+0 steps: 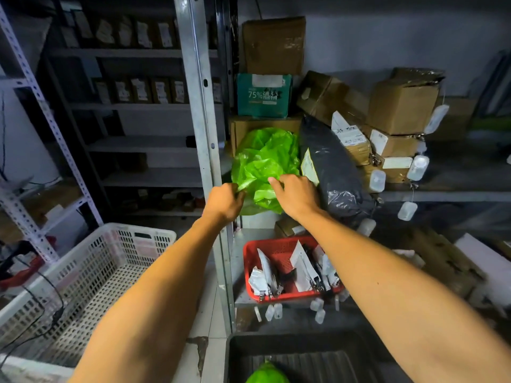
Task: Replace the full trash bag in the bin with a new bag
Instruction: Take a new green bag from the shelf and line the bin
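- Both bare arms reach far forward and up from the near edge, towards a shelf behind the metal upright [201, 111]
- The left hand [225, 201] is curled into a loose fist, back towards the camera, its fingers pinched on a fold at the lower left edge of the green bag [262, 158]
- The right hand [297, 193] lies palm down on the bag's lower right part, index finger stretched left, fingertips pressed on the plastic; whether it pinches a fold I cannot tell
- The bag sits crumpled on the shelf, between the upright and a leaning dark grey parcel [331, 167], with a teal box [264, 95] farther up behind
- Below the hands a red basket [249, 261] holds packets
- At the near edge the black bin [304, 355] stands with a green scrap at its bottom edge
- A white crate [91, 272] stands at the left
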